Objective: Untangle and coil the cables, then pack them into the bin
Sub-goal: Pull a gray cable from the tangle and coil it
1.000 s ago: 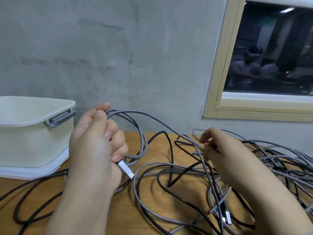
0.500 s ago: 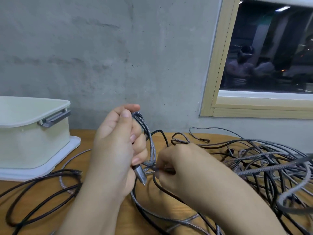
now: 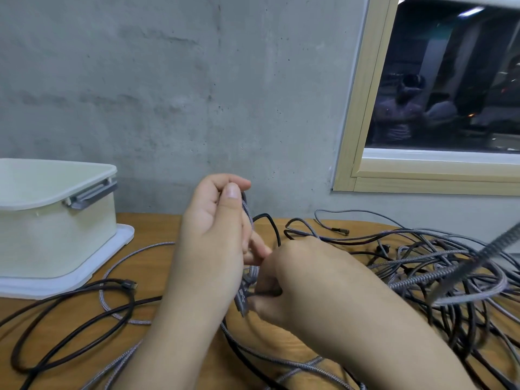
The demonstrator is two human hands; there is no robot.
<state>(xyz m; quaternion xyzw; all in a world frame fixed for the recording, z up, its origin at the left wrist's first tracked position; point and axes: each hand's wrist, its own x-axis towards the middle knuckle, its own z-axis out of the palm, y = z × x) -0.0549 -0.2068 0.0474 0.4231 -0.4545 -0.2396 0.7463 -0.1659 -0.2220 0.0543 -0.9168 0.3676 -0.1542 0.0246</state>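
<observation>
Left hand (image 3: 216, 237) curled round grey braided cable (image 3: 247, 212), plug hanging below. Right hand (image 3: 292, 280) pinching a dark strand beside it. Tangled cables (image 3: 439, 266) on worktop (image 3: 157, 229), right. Bin (image 3: 56, 218) far left.

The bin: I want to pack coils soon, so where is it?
In the head view the cream bin sits at the table's far left against the wall, left of the left hand, apart from the cables.
</observation>
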